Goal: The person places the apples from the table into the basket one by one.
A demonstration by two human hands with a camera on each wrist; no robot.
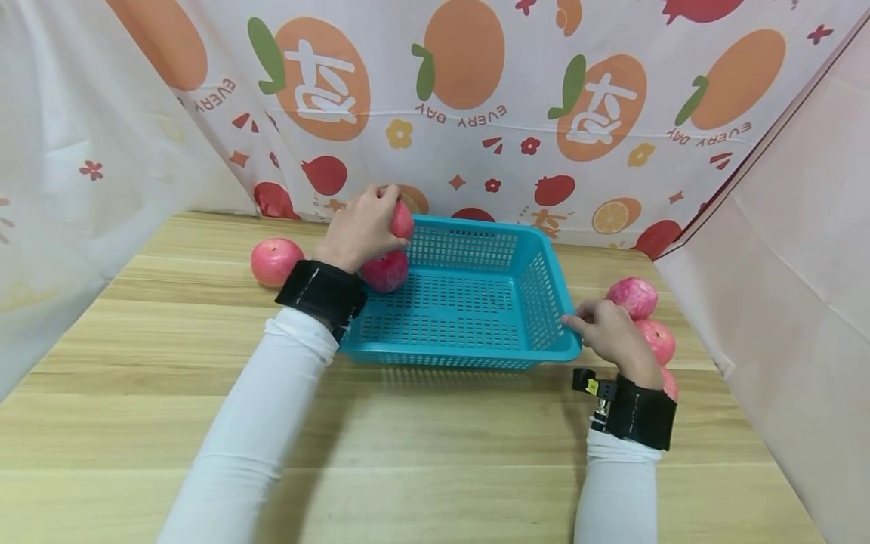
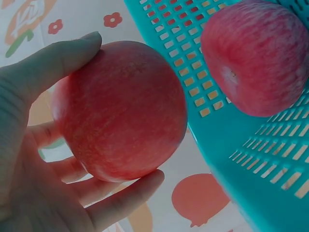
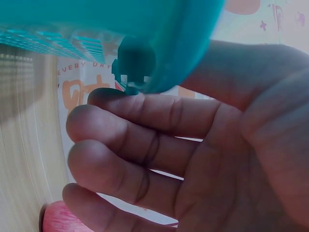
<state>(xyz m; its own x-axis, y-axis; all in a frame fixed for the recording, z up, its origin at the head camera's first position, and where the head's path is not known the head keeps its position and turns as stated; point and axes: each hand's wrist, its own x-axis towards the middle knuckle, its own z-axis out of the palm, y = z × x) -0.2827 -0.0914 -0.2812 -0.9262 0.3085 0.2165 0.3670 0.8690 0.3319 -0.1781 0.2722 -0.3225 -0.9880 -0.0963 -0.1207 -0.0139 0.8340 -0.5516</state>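
Note:
A blue plastic basket (image 1: 448, 355) with slotted walls stands on the wooden table. My left hand (image 1: 363, 227) grips a red apple (image 2: 120, 111) over the basket's left end, thumb on one side and fingers curled on the other. Another apple (image 1: 386, 272), darker and streaked, lies inside the basket at its left end; it also shows in the left wrist view. At the opposite end, my right hand (image 1: 612, 336) pinches the basket's rim near the front corner, thumb above and index finger underneath. In the right wrist view its other fingers hang below the rim.
To the left of the basket, a pink-red apple (image 1: 276, 262) sits on the table (image 1: 435, 453). Several apples stand in a row at the right, among them a streaked one (image 1: 633, 297) and a pink one (image 1: 656, 341). A fruit-print curtain (image 1: 516, 166) hangs behind the table.

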